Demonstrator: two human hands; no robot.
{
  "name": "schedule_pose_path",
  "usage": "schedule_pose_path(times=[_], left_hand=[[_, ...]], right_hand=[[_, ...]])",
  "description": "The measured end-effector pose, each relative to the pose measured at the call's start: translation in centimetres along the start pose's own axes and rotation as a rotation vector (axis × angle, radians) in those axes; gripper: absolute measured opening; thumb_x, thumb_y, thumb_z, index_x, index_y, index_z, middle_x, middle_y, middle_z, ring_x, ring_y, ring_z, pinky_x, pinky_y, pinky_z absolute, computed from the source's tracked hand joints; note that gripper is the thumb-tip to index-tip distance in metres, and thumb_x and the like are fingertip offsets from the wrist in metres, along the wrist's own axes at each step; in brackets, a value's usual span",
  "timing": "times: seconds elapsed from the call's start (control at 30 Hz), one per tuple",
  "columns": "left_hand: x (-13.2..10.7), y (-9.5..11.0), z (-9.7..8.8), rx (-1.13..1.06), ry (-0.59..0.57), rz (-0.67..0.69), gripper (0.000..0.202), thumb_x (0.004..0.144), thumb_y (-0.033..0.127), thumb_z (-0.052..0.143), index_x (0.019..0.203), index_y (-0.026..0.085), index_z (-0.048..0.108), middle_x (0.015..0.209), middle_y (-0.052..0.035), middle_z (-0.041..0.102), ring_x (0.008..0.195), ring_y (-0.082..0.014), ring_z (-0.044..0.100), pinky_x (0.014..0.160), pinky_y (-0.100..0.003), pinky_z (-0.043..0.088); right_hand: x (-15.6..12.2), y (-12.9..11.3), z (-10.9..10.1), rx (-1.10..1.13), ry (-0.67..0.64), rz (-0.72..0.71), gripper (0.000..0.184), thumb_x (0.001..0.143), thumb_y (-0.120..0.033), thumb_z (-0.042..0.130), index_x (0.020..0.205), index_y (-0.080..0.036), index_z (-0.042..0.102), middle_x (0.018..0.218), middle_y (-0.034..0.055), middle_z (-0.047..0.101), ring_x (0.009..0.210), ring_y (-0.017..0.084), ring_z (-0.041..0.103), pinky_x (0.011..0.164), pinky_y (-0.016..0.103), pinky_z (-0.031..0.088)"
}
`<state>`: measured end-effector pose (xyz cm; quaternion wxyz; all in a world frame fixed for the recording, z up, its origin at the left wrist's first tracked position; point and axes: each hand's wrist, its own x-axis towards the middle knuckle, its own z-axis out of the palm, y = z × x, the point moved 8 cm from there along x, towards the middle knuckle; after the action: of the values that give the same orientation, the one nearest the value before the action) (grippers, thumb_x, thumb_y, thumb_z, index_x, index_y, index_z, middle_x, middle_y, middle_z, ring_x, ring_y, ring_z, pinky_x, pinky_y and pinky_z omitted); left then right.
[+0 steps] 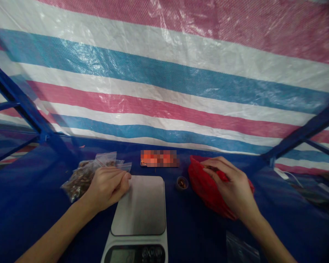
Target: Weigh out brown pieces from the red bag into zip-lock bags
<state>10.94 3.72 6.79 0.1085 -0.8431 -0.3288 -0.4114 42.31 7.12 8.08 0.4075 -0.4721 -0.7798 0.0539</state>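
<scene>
My left hand lies with its fingers closed, over a transparent zip bag of brown pieces, its fingertips just by the edge of a digital kitchen scale. The scale has a steel platform, and nothing stands on it. My right hand grips the top of a red plastic bag, with its fingers curled at the bag's mouth. A small brown piece shows by those fingers. Between the hands stands a small cup holding brown pieces.
A pixelated orange-red flat object lies at the back of the blue table cover. A flat transparent bag lies at the lower right. A striped tarpaulin on a blue metal frame rises behind.
</scene>
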Motion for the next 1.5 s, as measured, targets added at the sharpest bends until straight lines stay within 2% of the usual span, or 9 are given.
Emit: schedule_pose_path(times=[0.07, 0.13, 0.23, 0.3, 0.57, 0.77, 1.13, 1.33, 1.5], left_hand=[[0.1, -0.1, 0.0, -0.002, 0.005, 0.002, 0.028, 0.098, 0.014, 0.049, 0.077, 0.021, 0.066, 0.055, 0.0018, 0.064, 0.044, -0.0123, 0.060, 0.053, -0.023, 0.055], [0.1, 0.0, 0.0, -0.006, 0.005, 0.010, 0.027, 0.098, 0.013, 0.050, 0.077, 0.021, 0.066, 0.054, 0.0022, 0.063, 0.044, -0.0120, 0.059, 0.051, -0.023, 0.053], [0.2, 0.0, -0.1, -0.016, 0.015, 0.016, 0.026, 0.097, 0.012, 0.051, 0.077, 0.020, 0.065, 0.054, 0.0030, 0.062, 0.044, -0.0115, 0.058, 0.051, -0.022, 0.051], [0.1, -0.1, -0.1, -0.021, 0.017, 0.018, 0.025, 0.097, 0.012, 0.051, 0.077, 0.020, 0.064, 0.054, 0.0035, 0.062, 0.044, -0.0112, 0.058, 0.051, -0.022, 0.051], [-0.4, -0.2, 0.3, -0.030, -0.001, 0.023, 0.026, 0.098, 0.015, 0.052, 0.076, 0.020, 0.064, 0.058, 0.0016, 0.066, 0.047, -0.0113, 0.060, 0.054, -0.023, 0.053], [-0.5, -0.4, 0.4, -0.025, -0.009, -0.008, 0.029, 0.100, 0.018, 0.050, 0.076, 0.020, 0.066, 0.058, 0.0011, 0.066, 0.047, -0.0115, 0.061, 0.054, -0.022, 0.055], [-0.3, -0.1, 0.1, -0.045, 0.022, 0.032, 0.022, 0.097, 0.013, 0.053, 0.081, 0.019, 0.067, 0.061, 0.0021, 0.069, 0.049, -0.0106, 0.063, 0.054, -0.022, 0.053], [-0.2, 0.0, 0.0, -0.013, 0.016, 0.050, 0.022, 0.096, 0.010, 0.052, 0.083, 0.019, 0.067, 0.063, 0.0022, 0.071, 0.048, -0.0110, 0.064, 0.051, -0.022, 0.051], [-0.2, -0.1, -0.1, -0.014, 0.030, 0.053, 0.021, 0.095, 0.008, 0.054, 0.082, 0.017, 0.068, 0.063, 0.0021, 0.071, 0.047, -0.0109, 0.064, 0.050, -0.023, 0.050]], right_hand=[[0.2, -2.0, 2.2, 0.112, -0.072, -0.054, 0.016, 0.099, -0.018, 0.060, 0.101, -0.024, 0.075, 0.099, 0.0057, 0.074, 0.092, 0.022, 0.072, 0.083, 0.031, 0.058], [0.2, -2.9, 4.3, 0.199, -0.133, -0.061, 0.017, 0.098, -0.014, 0.061, 0.102, -0.023, 0.075, 0.097, 0.0053, 0.073, 0.088, 0.020, 0.072, 0.078, 0.028, 0.058], [-0.2, -2.2, 6.4, 0.256, -0.153, 0.013, 0.018, 0.096, -0.010, 0.063, 0.103, -0.022, 0.075, 0.098, 0.0052, 0.072, 0.088, 0.019, 0.071, 0.077, 0.028, 0.058], [-0.5, -1.4, 6.9, 0.260, -0.139, 0.053, 0.017, 0.094, -0.010, 0.065, 0.102, -0.022, 0.075, 0.098, 0.0050, 0.072, 0.089, 0.019, 0.071, 0.079, 0.029, 0.058], [-0.6, -0.9, 6.9, 0.260, -0.144, 0.050, 0.016, 0.095, -0.013, 0.066, 0.103, -0.023, 0.076, 0.099, 0.0060, 0.071, 0.091, 0.020, 0.070, 0.081, 0.031, 0.059], [-1.1, -1.4, 7.5, 0.307, -0.237, 0.044, 0.017, 0.096, -0.013, 0.065, 0.104, -0.023, 0.076, 0.099, 0.0052, 0.069, 0.085, 0.017, 0.070, 0.074, 0.026, 0.059], [-1.2, -0.8, 7.4, 0.288, -0.258, 0.051, 0.012, 0.094, -0.015, 0.069, 0.099, -0.022, 0.077, 0.095, 0.0049, 0.070, 0.083, 0.018, 0.070, 0.074, 0.028, 0.059], [-1.0, -0.8, 6.5, 0.299, -0.232, 0.048, 0.011, 0.093, -0.017, 0.071, 0.097, -0.024, 0.079, 0.093, 0.0048, 0.071, 0.084, 0.019, 0.070, 0.076, 0.029, 0.059], [-1.3, -0.6, 7.2, 0.337, -0.257, 0.060, 0.013, 0.092, -0.016, 0.072, 0.099, -0.023, 0.080, 0.093, 0.0042, 0.072, 0.082, 0.018, 0.071, 0.075, 0.028, 0.059]])
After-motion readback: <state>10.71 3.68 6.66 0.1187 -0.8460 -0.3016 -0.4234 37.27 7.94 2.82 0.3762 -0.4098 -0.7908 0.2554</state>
